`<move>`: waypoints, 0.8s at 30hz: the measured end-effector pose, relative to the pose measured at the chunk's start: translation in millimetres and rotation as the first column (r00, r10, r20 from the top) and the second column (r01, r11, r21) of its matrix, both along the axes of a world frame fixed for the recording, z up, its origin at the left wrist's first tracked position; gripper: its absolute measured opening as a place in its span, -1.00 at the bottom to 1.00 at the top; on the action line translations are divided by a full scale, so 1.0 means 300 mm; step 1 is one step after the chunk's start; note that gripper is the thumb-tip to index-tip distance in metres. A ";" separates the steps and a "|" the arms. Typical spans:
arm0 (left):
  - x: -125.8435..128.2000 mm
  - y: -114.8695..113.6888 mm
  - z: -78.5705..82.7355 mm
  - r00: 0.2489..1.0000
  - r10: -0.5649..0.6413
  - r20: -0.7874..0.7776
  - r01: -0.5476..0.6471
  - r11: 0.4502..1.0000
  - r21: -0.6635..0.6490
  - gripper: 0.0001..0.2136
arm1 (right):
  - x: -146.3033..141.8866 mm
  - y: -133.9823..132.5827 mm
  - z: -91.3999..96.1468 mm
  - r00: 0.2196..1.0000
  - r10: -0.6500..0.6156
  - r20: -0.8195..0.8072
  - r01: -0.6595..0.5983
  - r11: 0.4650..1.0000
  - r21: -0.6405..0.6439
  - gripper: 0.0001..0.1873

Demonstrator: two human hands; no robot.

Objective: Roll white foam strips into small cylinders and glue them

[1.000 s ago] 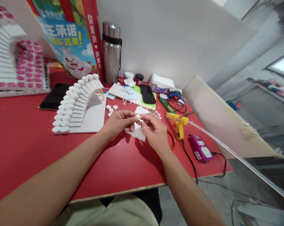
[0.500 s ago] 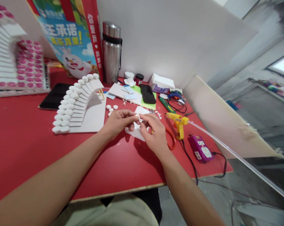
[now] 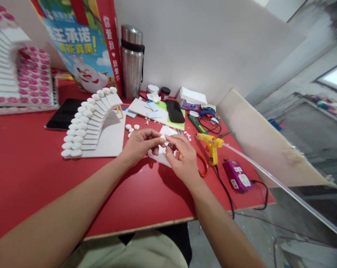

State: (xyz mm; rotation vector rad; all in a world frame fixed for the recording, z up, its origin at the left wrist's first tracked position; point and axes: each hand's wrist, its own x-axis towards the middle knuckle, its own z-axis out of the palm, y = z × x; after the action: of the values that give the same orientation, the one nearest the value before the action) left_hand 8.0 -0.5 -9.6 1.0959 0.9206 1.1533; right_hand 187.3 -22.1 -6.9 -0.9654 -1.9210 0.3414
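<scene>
Between the fingertips of both hands is a small white piece (image 3: 163, 139), mostly covered by fingers; its exact kind is hard to make out. My left hand (image 3: 143, 144) pinches it from the left with thumb and forefinger. From the other side my right hand (image 3: 183, 154) closes on it. A white sheet (image 3: 161, 156) lies beneath the hands, and red-handled scissors (image 3: 202, 165) lie partly under the right hand. Left of my hands, several white discs (image 3: 136, 127) rest on the table. Further left stands a white curved staircase model (image 3: 92, 130) edged with similar discs.
On the red table (image 3: 146, 201), a yellow glue gun (image 3: 211, 145) holds a long clear stick jutting past the right edge. Beside it sits a purple power outlet box (image 3: 237, 175). A steel flask (image 3: 132, 61), a black phone (image 3: 175, 111) and a printed bag (image 3: 82, 44) stand behind.
My fingers have shifted slightly around the small white piece, which now looks more compact. Both hands stay in nearly the same place, and the other things have not moved.
</scene>
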 end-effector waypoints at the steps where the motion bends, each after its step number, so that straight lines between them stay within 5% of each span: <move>1: 0.001 0.001 0.000 1.000 0.008 0.002 -0.008 1.000 0.004 -0.67 | 0.000 0.000 0.000 1.000 -0.001 -0.003 0.001 1.000 -0.014 -0.64; 12: 0.000 -0.002 0.017 0.999 0.047 -0.003 -0.046 0.997 0.068 -0.67 | 0.004 0.003 -0.001 0.998 0.056 -0.005 -0.056 0.996 -0.069 -0.52; 19: -0.003 0.001 0.009 0.999 0.037 -0.019 -0.034 0.993 0.112 -0.70 | 0.007 -0.003 0.006 0.999 0.046 0.020 -0.046 0.999 0.011 -0.52; 24: 0.002 -0.004 0.013 0.993 0.086 -0.083 -0.069 0.981 0.183 -0.70 | 0.013 -0.002 0.026 0.995 0.010 -0.101 -0.023 0.991 -0.135 -0.65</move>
State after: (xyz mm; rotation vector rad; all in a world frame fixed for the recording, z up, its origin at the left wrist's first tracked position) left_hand 8.6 -1.8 -5.8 1.2759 0.9502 1.2788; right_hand 191.2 -22.7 0.8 -1.0024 -1.8338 0.5270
